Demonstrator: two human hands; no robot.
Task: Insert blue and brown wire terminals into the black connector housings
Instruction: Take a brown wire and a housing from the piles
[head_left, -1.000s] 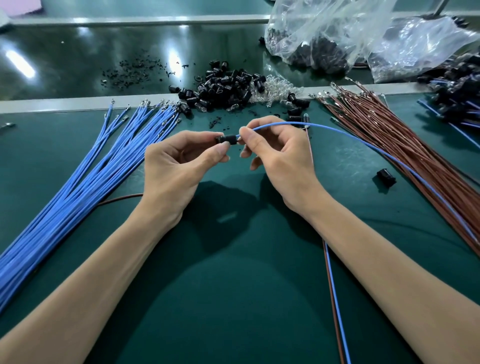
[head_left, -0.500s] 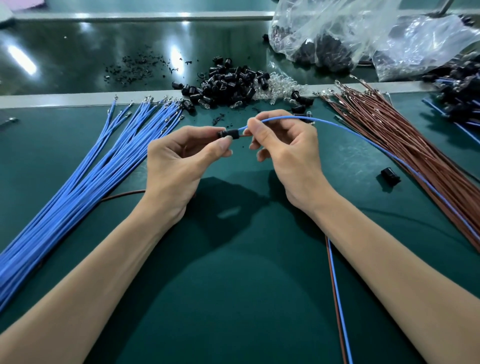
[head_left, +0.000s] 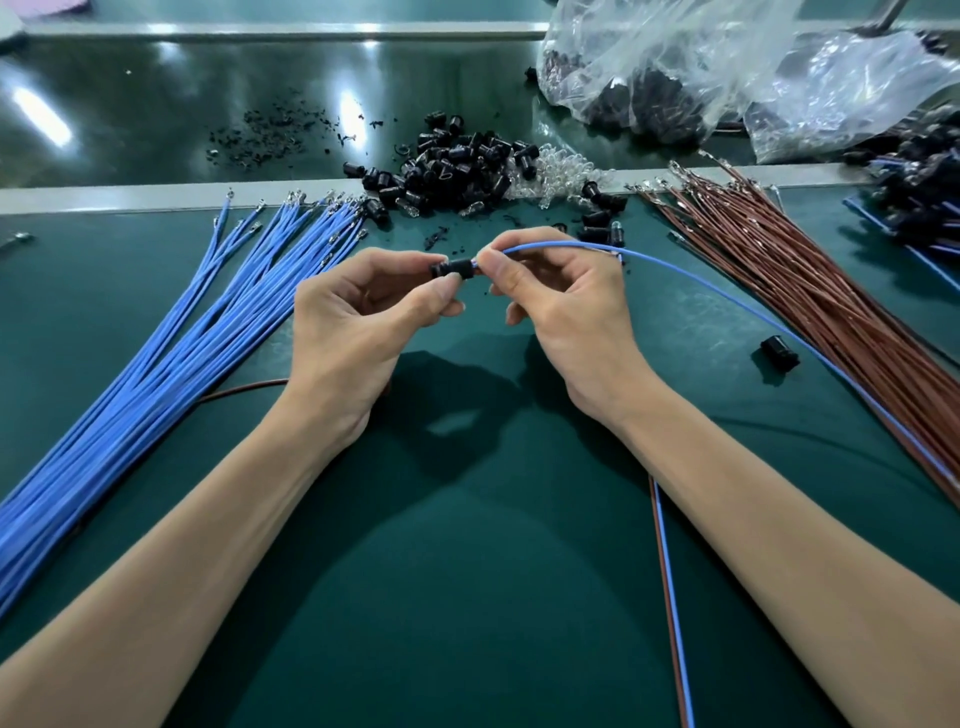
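Head view, counter: the dark green counter (head_left: 467, 597) runs under both my forearms, with a pale rail across it farther back.
Blue bundle: a thick sheaf of blue wires with metal terminals (head_left: 156, 374) lies fanned on my left, terminal ends toward the rail.
Brown bundle: a sheaf of brown wires with metal terminals (head_left: 810, 291) lies on my right, also with terminal ends toward the rail.
Bags: crumpled clear plastic bags (head_left: 701, 67) holding dark parts sit at the far right.
Pile: a heap of small black cylindrical connector housings (head_left: 457, 166) straddles the rail, touching a cluster of tiny clear bulbs (head_left: 561, 174).
Left grip: my left grip (head_left: 358, 332) pinches one black housing between thumb and fingertips, above the counter.
Right grip: my right grip (head_left: 571, 317) pinches a single blue wire at its tip, right against that housing's right end.
Single blue wire: it (head_left: 727, 296) arcs away to my right along the brown bundle's edge.
Paired wires: a blue and brown wire pair (head_left: 670, 597) lies beside my right forearm.
Loose housing: one black housing (head_left: 779, 353) lies alone beside the brown bundle.
Held housing: it (head_left: 451, 268) lies sideways between my two grips; I cannot tell whether the terminal is inside.
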